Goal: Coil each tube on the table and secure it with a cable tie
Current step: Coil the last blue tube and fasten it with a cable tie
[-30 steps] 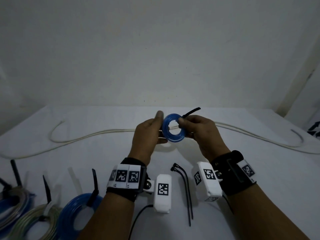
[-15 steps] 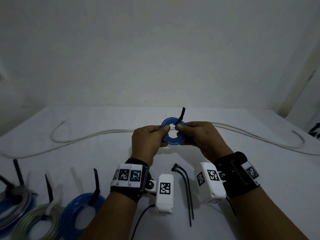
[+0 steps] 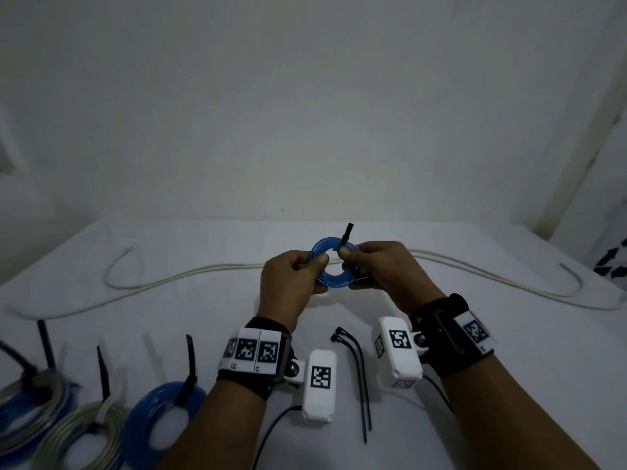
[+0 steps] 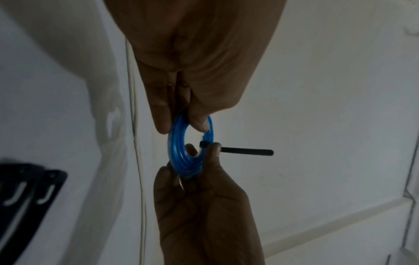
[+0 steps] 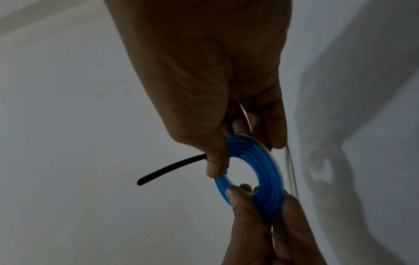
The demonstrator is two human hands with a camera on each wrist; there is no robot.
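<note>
A small blue tube coil (image 3: 334, 283) hangs in the air between both hands above the table's middle. My left hand (image 3: 317, 266) pinches its left side between thumb and fingers, as the left wrist view shows (image 4: 181, 122). My right hand (image 3: 346, 262) pinches a black cable tie (image 3: 347, 232) at the coil's upper right, and the tie's tail stands upright. In the right wrist view the tail (image 5: 172, 168) juts out past the thumb beside the coil (image 5: 249, 148). A long white tube (image 3: 203, 271) lies uncoiled across the table behind the hands.
Two spare black cable ties (image 3: 358, 374) lie between my wrists. Tied coils sit at the front left: a blue one (image 3: 149, 412), a clear one (image 3: 78, 432) and another (image 3: 27, 401) at the edge. A wall stands close behind the table.
The cable tie tail has swung from slanting right to standing upright. My left thumb has come down onto the coil, and both hands have sunk slightly.
</note>
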